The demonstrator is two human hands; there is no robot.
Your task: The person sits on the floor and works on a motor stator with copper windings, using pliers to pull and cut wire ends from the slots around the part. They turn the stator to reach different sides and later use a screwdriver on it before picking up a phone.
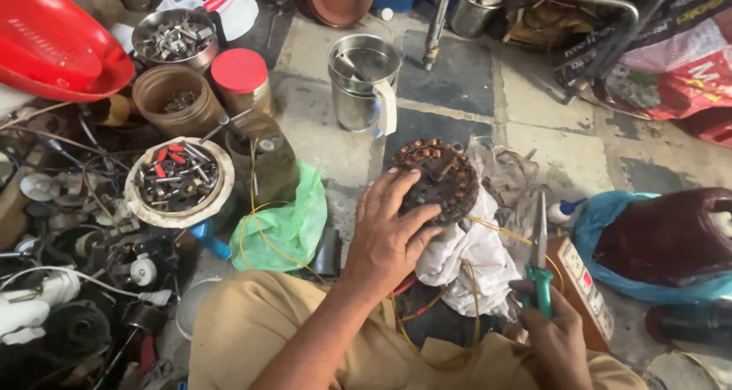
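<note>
While the left hand (389,234) lies spread on it, the round copper-wound stator (436,178) sits just beyond. The right hand (555,329), nearer and to the right, grips green-handled pliers (540,272).

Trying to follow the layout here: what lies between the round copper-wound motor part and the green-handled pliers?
In the head view, a crumpled white cloth and a thin yellow wire lie between the motor part under the left hand and the pliers in the right hand.
</note>
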